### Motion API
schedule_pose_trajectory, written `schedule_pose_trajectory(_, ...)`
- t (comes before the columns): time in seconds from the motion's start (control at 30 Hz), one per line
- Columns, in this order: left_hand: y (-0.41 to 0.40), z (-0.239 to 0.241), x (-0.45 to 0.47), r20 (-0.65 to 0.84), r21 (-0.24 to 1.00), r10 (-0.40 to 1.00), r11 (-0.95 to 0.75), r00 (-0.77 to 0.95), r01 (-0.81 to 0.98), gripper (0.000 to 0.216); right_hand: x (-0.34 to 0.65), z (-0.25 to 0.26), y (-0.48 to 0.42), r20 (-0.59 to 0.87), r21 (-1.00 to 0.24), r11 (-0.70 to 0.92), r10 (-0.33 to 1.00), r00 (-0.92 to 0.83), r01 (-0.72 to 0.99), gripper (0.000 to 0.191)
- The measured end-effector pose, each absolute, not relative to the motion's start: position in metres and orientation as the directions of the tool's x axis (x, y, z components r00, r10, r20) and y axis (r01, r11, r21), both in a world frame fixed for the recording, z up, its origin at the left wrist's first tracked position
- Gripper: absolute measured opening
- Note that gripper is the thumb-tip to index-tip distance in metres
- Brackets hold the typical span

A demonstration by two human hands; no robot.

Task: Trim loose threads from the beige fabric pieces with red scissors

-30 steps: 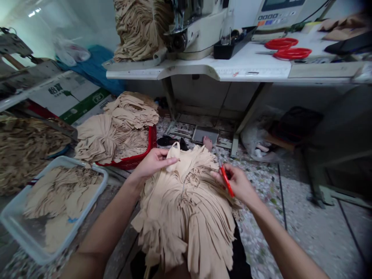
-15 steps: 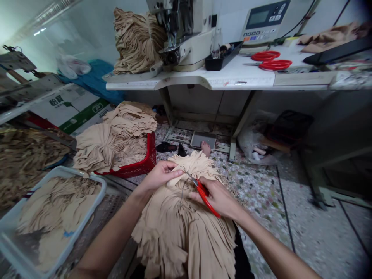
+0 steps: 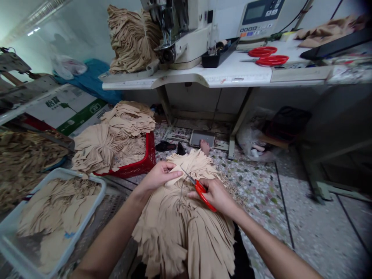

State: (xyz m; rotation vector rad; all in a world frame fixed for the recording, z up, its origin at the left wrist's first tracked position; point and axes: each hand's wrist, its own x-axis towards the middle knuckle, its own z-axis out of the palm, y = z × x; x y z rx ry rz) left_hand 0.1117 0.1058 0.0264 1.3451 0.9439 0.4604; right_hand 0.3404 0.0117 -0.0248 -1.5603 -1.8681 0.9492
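A thick bundle of beige fabric pieces (image 3: 186, 232) lies across my lap, gathered at its middle and fanned out at both ends. My left hand (image 3: 162, 175) pinches a fabric piece at the upper left of the bundle, thumb on top. In my right hand (image 3: 216, 195) is a pair of red-handled scissors (image 3: 204, 197), fingers wrapped round the handles. The blades point up and left, over the fabric close to my left thumb. A thin dark cord shows at the gathered middle. Whether the blades touch the cloth, I cannot tell.
Left of me stand a red basket (image 3: 128, 169) heaped with beige bundles and a clear plastic bin (image 3: 100, 193) with more pieces. Ahead, a white table (image 3: 226, 79) bears a sewing machine (image 3: 186, 50), a fabric stack (image 3: 130, 42) and more red scissors (image 3: 270, 60). A pedal (image 3: 200, 136) sits below.
The view has shifted slightly. Both hands stay nearly in place, the left still pinching the fabric; the scissors in my right hand have tilted a little, their handles looking closer together.
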Motion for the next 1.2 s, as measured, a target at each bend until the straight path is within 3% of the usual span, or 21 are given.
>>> schedule_pose_trajectory(0.37,0.103,0.021,0.113,-0.251,0.954,0.768,0.095,0.589,0.283,0.031,0.343,-0.017,0.001,-0.067,-0.746,0.142,0.956,-0.286,0.651,0.042)
schedule_pose_trajectory(0.6,0.101,0.030,0.116,-0.190,0.954,0.722,-0.024,0.665,0.300,0.026,0.336,-0.016,0.008,-0.036,-0.768,0.121,0.973,-0.230,0.629,0.044)
schedule_pose_trajectory(0.9,0.101,0.027,0.105,-0.253,0.955,0.801,0.117,0.543,0.272,0.033,0.340,-0.046,0.006,-0.080,-0.908,-0.027,0.991,-0.109,0.419,0.054)
schedule_pose_trajectory(1.03,0.102,0.023,0.093,-0.333,0.942,0.804,0.271,0.493,0.196,0.036,0.350,-0.053,0.004,-0.112,-0.912,-0.055,0.987,-0.117,0.407,0.054)
schedule_pose_trajectory(1.2,0.103,0.023,0.084,-0.331,0.943,0.828,0.273,0.453,0.189,0.036,0.356,-0.065,0.004,-0.142,-0.908,-0.072,0.979,-0.144,0.412,0.053)
